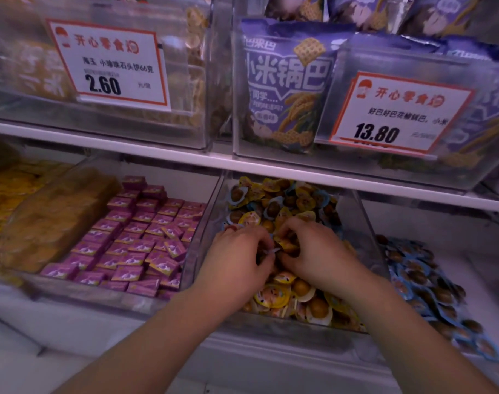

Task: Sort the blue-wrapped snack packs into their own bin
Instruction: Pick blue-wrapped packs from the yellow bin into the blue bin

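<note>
- Yellow packs (274, 297) lie nearest you in the mixed bin (365, 220).
- Your left hand (237, 251) and right hand (313, 251) dig with curled fingers; whether either has a pack, I cannot tell.
- Blue-wrapped packs (271, 207) beyond look light and crinkly: pinch a flat rim.
- Their blue bin (422, 277) sits right.

both hands, left hand (237, 251) and right hand (313, 251), are digging into the mixed bin (365, 223), fingers (285, 231) curling among yellow packs (276, 297); blue packs (419, 274) are lying rightward.
</note>
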